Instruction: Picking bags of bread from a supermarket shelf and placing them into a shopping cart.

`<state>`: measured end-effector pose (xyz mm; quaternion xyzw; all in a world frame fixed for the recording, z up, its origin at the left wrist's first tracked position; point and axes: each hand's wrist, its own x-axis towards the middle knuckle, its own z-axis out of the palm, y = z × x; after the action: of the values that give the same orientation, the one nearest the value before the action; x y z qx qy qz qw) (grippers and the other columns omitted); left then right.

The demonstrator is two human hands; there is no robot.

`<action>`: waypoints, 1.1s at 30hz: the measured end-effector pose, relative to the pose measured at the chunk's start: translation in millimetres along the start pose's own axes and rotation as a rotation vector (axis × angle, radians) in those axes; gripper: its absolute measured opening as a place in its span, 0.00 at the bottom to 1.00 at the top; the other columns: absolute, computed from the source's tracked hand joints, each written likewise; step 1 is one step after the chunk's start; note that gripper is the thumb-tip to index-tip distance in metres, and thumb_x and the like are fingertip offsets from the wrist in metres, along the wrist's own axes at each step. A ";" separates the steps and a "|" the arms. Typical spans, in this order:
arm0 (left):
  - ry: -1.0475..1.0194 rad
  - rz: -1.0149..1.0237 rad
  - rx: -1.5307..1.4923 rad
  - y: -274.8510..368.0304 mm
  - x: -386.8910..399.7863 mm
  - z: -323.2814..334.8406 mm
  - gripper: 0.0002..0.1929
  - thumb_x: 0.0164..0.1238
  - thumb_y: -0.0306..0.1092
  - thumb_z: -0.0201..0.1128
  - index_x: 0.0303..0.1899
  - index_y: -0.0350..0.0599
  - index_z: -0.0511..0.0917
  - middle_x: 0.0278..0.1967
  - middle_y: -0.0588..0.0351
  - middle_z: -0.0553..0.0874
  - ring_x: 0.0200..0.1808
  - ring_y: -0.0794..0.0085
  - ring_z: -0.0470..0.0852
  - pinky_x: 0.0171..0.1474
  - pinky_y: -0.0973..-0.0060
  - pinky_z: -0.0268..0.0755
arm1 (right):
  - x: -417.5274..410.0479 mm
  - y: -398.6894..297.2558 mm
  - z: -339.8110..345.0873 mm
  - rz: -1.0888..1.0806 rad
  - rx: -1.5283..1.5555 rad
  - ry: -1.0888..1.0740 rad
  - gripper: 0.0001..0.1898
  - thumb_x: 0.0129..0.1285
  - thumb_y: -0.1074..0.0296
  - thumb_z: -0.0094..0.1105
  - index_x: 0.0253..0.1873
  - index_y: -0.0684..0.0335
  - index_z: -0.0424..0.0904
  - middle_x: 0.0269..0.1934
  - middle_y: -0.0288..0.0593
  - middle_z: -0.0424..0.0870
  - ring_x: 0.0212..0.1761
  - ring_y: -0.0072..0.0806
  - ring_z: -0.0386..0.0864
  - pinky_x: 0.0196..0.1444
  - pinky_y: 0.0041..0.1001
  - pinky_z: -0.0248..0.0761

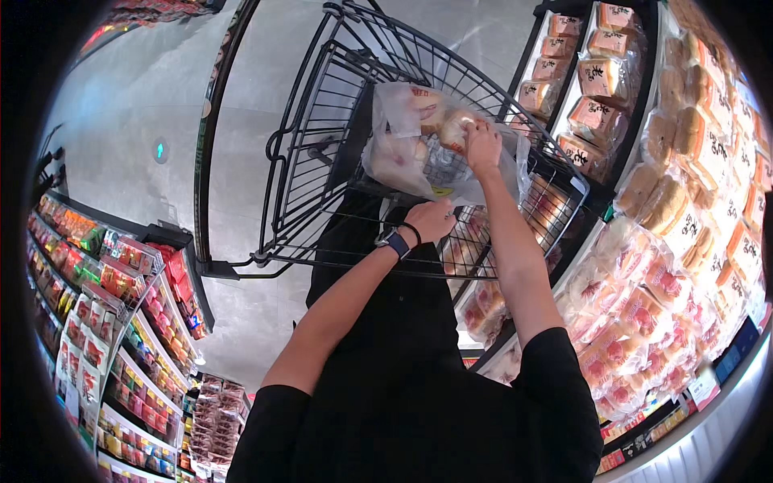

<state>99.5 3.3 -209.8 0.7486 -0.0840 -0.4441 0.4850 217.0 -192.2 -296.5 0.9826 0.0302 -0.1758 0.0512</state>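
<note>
A translucent plastic bag [395, 148] lies spread within the shopping cart [308, 145], with several wrapped bread rolls inside it. My right hand [484, 145] reaches into the bag's mouth, its fingertips curled on a wrapped round roll [454, 128]. At the bag's near edge my left hand [430, 221] is closed on the plastic, a dark watch [395, 243] and black band on its wrist. The fingertips of the left hand are hidden from above. Another wrapped roll [395, 156] shows blurred through the bag's left side.
On the right, sloping shelves hold wrapped bread loaves [598, 78] and a heap of bagged buns [634, 326]. More packed bread [549, 199] shows through the cart's wire. Snack shelves [139, 386] stand at lower left. Grey floor [133, 133] with a lit green arrow [160, 150] lies left of the cart.
</note>
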 end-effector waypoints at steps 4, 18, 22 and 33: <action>0.051 -0.004 0.031 -6.3 0.6 -3.8 0.19 0.72 0.43 0.56 0.58 0.46 0.78 0.48 0.42 0.88 0.53 0.43 0.85 0.57 0.51 0.75 | 0.5 -16.6 -21.5 0.004 0.001 -0.062 0.23 0.61 0.58 0.70 0.62 0.51 0.79 0.65 0.43 0.77 0.70 0.42 0.71 0.68 0.42 0.65; -0.093 0.241 -0.217 40.0 -0.4 33.4 0.22 0.77 0.39 0.54 0.65 0.36 0.72 0.44 0.46 0.90 0.48 0.59 0.88 0.56 0.65 0.78 | -217.3 19.0 -81.2 0.128 0.677 0.647 0.17 0.57 0.78 0.60 0.53 0.69 0.79 0.57 0.62 0.75 0.60 0.59 0.75 0.62 0.46 0.71; -0.282 0.168 -0.284 119.5 -43.0 48.2 0.18 0.82 0.34 0.49 0.64 0.35 0.73 0.46 0.49 0.90 0.50 0.69 0.87 0.58 0.73 0.76 | -321.5 58.2 -116.8 0.411 0.972 0.796 0.14 0.59 0.79 0.60 0.51 0.67 0.79 0.58 0.59 0.76 0.60 0.57 0.76 0.64 0.44 0.71; -0.593 0.204 -0.046 202.6 -68.4 194.2 0.17 0.84 0.36 0.48 0.62 0.36 0.76 0.50 0.47 0.89 0.52 0.67 0.87 0.59 0.72 0.74 | -647.6 201.0 -220.8 0.950 0.500 1.595 0.11 0.66 0.73 0.63 0.52 0.64 0.80 0.53 0.53 0.82 0.59 0.48 0.79 0.64 0.40 0.70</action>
<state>-24.1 -189.7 -33.9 0.5631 -0.2863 -0.5939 0.4982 -298.3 -394.0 153.3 0.7053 -0.3836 0.5820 -0.1295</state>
